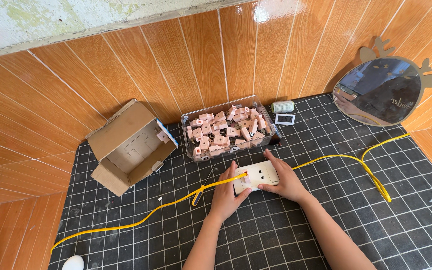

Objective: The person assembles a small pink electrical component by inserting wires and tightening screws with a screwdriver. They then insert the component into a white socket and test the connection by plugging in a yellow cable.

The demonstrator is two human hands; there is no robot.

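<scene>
A cream wall socket plate [258, 176] lies flat on the black gridded mat [296, 235]. My left hand [226, 192] grips its left end, thumb by a small pink module [246, 178] set in the plate. My right hand [283, 180] holds the plate's right side, fingers curled over the far edge. A yellow cable [348, 159] crosses the mat and passes over the plate and my left hand. A screwdriver with a yellow handle [199, 194] lies just left of my left hand.
A clear plastic tub [268, 137] with several pink modules stands behind the plate. An open cardboard box [128, 145] lies on its side at the left. A pale green spool [282, 106], a small white frame [285, 119], a round mirror [378, 91] and a white egg-shaped object [73, 263] are around.
</scene>
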